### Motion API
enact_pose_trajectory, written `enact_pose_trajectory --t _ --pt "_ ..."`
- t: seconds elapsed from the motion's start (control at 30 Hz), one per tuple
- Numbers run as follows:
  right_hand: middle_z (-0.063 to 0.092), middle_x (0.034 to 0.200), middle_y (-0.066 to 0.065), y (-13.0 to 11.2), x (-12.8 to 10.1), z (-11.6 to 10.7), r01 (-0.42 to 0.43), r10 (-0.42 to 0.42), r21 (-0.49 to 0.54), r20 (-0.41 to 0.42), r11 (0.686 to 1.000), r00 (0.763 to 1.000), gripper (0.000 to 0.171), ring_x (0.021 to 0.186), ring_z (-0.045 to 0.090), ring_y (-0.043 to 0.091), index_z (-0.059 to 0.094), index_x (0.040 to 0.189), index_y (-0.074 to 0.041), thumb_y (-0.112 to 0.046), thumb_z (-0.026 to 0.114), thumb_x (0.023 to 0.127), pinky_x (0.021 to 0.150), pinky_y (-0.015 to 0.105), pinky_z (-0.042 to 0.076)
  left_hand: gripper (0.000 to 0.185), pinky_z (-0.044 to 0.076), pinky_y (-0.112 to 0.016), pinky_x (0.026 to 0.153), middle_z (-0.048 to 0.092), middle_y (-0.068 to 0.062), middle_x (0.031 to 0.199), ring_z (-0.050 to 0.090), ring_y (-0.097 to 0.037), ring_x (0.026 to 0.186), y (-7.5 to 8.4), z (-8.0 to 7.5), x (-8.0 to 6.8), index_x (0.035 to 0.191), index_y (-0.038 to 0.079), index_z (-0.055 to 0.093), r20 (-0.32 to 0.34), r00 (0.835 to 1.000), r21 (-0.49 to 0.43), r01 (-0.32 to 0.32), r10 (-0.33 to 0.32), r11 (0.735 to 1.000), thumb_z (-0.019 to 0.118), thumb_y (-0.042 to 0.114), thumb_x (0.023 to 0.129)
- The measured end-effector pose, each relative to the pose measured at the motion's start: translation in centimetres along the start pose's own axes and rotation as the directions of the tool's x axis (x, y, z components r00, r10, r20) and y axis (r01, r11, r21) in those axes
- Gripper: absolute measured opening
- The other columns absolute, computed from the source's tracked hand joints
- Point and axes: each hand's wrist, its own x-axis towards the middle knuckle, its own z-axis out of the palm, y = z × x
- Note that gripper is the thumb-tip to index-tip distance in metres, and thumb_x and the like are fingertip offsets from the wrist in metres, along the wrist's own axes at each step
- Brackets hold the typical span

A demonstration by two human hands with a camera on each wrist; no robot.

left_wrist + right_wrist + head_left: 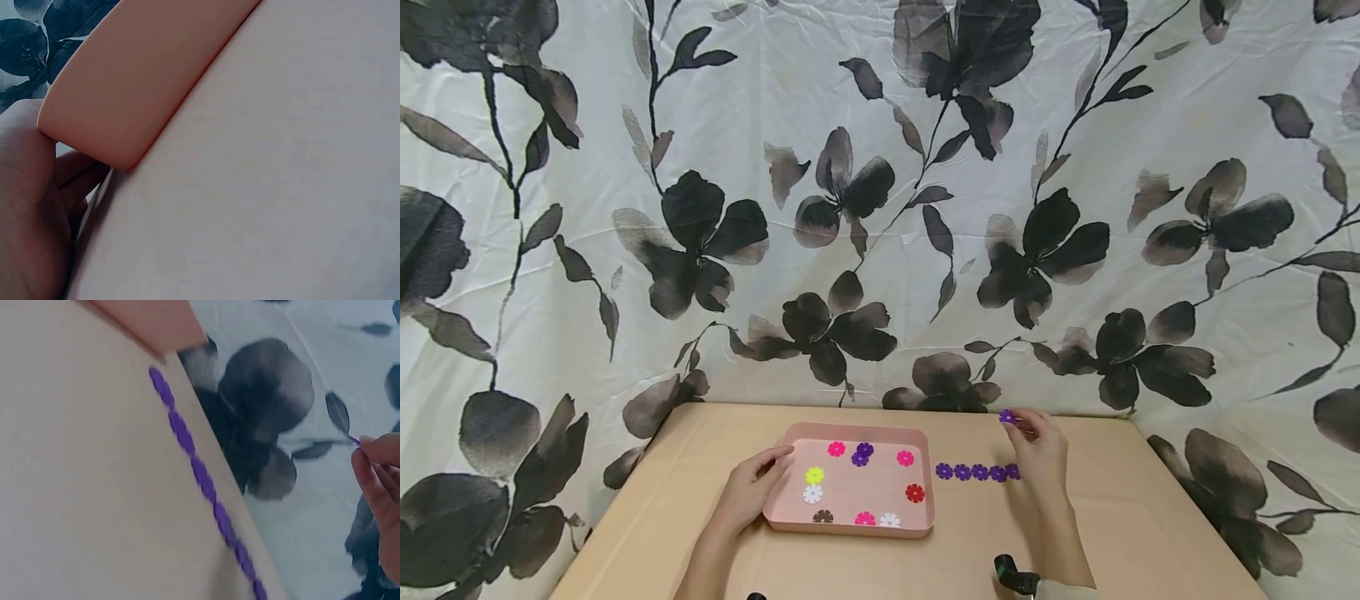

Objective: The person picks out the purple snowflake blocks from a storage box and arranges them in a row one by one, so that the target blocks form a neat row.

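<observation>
My right hand (pixel 1042 450) pinches a purple flower-shaped piece (pixel 1007 416) between thumb and fingertips, raised near the table's back edge. In the right wrist view only the thin edge of this flower piece (pixel 355 441) shows at the fingertips. A row of several purple flower pieces (pixel 980 472) lies on the table by that hand, its right end partly hidden. My left hand (pixel 748 487) holds the left side of a shallow pink tray (pixel 850 528), thumb at the rim. Inside the tray lie two overlapping purple flower pieces (pixel 862 454) and several in pink, yellow, white, red and brown.
The tan tabletop (pixel 1112 500) ends at the back against a white cloth (pixel 850 275) with dark flower prints. A small black object (pixel 1015 575) shows at my right wrist. Another dark bit (pixel 756 597) peeks in at the bottom edge.
</observation>
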Motion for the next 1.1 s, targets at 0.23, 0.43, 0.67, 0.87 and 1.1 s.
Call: enact_pose_trajectory --t 0.23,0.43,0.67,0.87,1.1 --pt "0.073 0.110 0.016 2.4 -0.2 -2.3 -0.152 0.150 -0.054 -0.033 0.987 0.988 0.023 0.086 0.058 -0.009 0.077 0.114 0.001 0.002 0.076 0.092 0.075 -0.003 0.046 0.034 0.037 -0.054 0.123 0.060 -0.014 0.150 0.047 -0.037 0.147 -0.1 -0.1 0.0 0.134 0.018 0.071 0.001 1.000 0.005 -0.003 0.003 1.000 0.066 0.034 0.104" --pt "0.072 0.115 0.018 3.7 -0.3 -3.7 -0.261 0.260 -0.080 -0.029 0.962 0.965 0.024 0.085 0.054 -0.012 0.075 0.119 0.000 -0.002 0.074 0.095 0.070 -0.001 0.047 0.033 0.036 -0.053 0.124 0.060 -0.012 0.150 0.047 -0.035 0.148 -0.1 0.0 0.0 0.134 0.020 0.071 0.009 1.000 0.003 0.001 -0.001 1.000 0.065 0.033 0.104" --pt "0.070 0.121 0.018 4.3 -1.0 -4.7 -0.349 0.348 -0.119 -0.029 0.930 0.937 0.027 0.091 0.053 -0.002 0.073 0.125 -0.002 -0.006 0.069 0.099 0.068 -0.001 0.046 0.034 0.038 -0.055 0.122 0.059 -0.014 0.150 0.048 -0.036 0.147 -0.2 0.1 0.1 0.134 0.019 0.071 -0.007 1.000 0.013 -0.008 0.008 1.000 0.064 0.034 0.104" --pt "0.066 0.125 0.019 5.1 -1.5 -5.0 -0.418 0.417 -0.106 -0.030 0.902 0.908 0.030 0.099 0.057 0.014 0.070 0.130 -0.001 -0.009 0.066 0.102 0.066 0.003 0.046 0.036 0.036 -0.053 0.124 0.058 -0.013 0.152 0.046 -0.035 0.149 -0.2 0.1 0.2 0.135 0.018 0.070 0.008 1.000 -0.010 0.013 -0.013 1.000 0.065 0.035 0.104" --pt "0.061 0.130 0.018 6.7 -1.7 -5.9 -0.505 0.509 -0.121 0.002 0.855 0.861 0.033 0.113 0.055 0.028 0.066 0.135 -0.002 -0.013 0.063 0.104 0.071 0.007 0.044 0.038 0.036 -0.054 0.124 0.058 -0.013 0.152 0.045 -0.035 0.149 -0.2 0.1 0.3 0.136 0.016 0.070 0.015 1.000 -0.014 0.014 -0.014 1.000 0.066 0.035 0.104"
